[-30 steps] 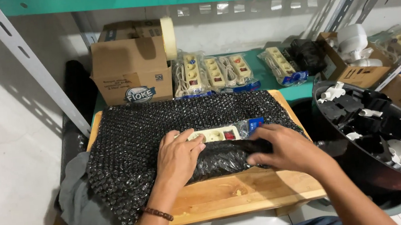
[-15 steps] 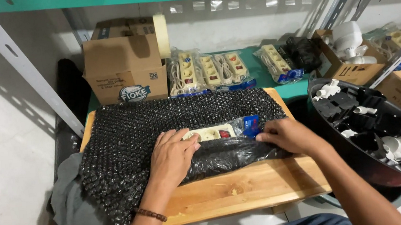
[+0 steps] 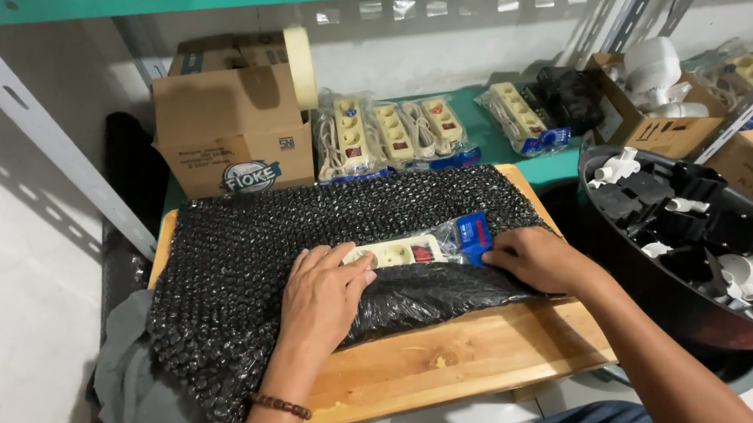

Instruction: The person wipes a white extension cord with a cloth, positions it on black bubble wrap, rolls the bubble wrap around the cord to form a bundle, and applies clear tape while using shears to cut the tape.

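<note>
Power strip point(image 3: 405, 252), cream, in clear bag with blue label, lies at centre of board, half under fold of black bubble wrap point(image 3: 240, 255). Left hand point(image 3: 322, 295) flat, fingers spread, presses wrap at strip's 8 o'clock. Right hand point(image 3: 533, 258) curled, pinches wrap at 3 o'clock end. Wooden board point(image 3: 450, 359) beneath. Cardboard box point(image 3: 230, 129) at 11 o'clock, black tub point(image 3: 738, 312) at 3 o'clock.

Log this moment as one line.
left hand: pressing power strip | right hand: on its blue end | black bubble wrap: folded over front edge
</note>
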